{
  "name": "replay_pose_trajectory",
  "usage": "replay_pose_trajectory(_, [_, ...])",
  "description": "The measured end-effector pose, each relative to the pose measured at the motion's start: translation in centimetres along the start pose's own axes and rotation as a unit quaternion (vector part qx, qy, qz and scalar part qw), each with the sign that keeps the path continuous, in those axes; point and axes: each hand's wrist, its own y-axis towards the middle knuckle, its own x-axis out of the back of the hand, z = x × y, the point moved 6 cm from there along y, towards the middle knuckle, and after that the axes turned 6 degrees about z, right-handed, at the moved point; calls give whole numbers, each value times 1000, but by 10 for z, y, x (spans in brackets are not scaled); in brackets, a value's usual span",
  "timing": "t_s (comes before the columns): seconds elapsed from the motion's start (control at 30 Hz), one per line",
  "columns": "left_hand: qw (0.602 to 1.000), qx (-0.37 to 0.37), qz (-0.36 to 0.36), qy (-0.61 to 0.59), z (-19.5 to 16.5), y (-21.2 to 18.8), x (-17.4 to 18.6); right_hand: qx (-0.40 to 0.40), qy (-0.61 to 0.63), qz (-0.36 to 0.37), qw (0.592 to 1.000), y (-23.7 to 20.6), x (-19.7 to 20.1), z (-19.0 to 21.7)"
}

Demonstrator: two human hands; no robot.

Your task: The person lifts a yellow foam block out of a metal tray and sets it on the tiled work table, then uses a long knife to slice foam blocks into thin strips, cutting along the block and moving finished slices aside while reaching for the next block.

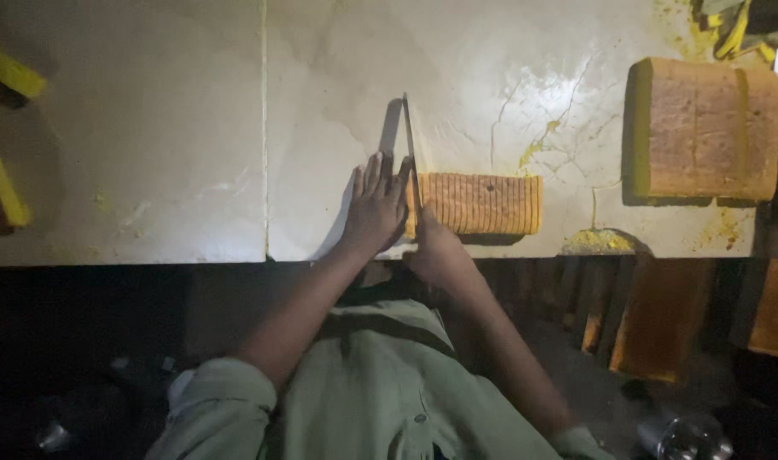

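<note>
1. Right hand [437, 249] clenched around the handle of a long knife [410, 149], handle hidden inside the grip.
2. Knife blade standing on its thin edge, pointing away from the body, pressed against the left end of a sliced cake loaf [481, 204].
3. Left hand [374, 207] just left of that grip, flat and open, fingers spread, holding nothing, resting on the bench [193, 128] with fingertips close against the blade and the loaf's end.
4. Sliced cake loaf lying just right of the knife grip, near the front edge of the bench, brown on top with many thin cut lines across it.
5. Yellow crumbs [595, 242] further right of the loaf, by the bench edge, with more yellow smears past them.
6. Big uncut cake block [704, 129] far to the right of the grip, brown on top, yellow along its side, well apart from the sliced loaf.
7. Two yellow-edged cake pieces [1, 183] far to the left of the open hand, at the edge of the picture.
8. Bench pale and cracked, with a straight seam running left of the open hand.
9. More brown slabs [662, 319] low down, below the bench edge, to the right of the grip.
10. Green shirt sleeves [380, 392] closest to the camera.
</note>
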Motion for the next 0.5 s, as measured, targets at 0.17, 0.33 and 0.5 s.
replay_pose_trajectory(0.17, [1000, 13, -16, 20, 0, -3, 6, 109, 56, -25, 992, -59, 7, 29])
replay_pose_trajectory(0.33, [1000, 4, 0, 19, 0, -8, 0, 25, 96, 51, 994, -97, -78, -58])
replay_pose_trajectory(0.5, [1000, 0, 4, 30, 3, -5, -1, 76, 32, -14, 996, -29, -81, -56])
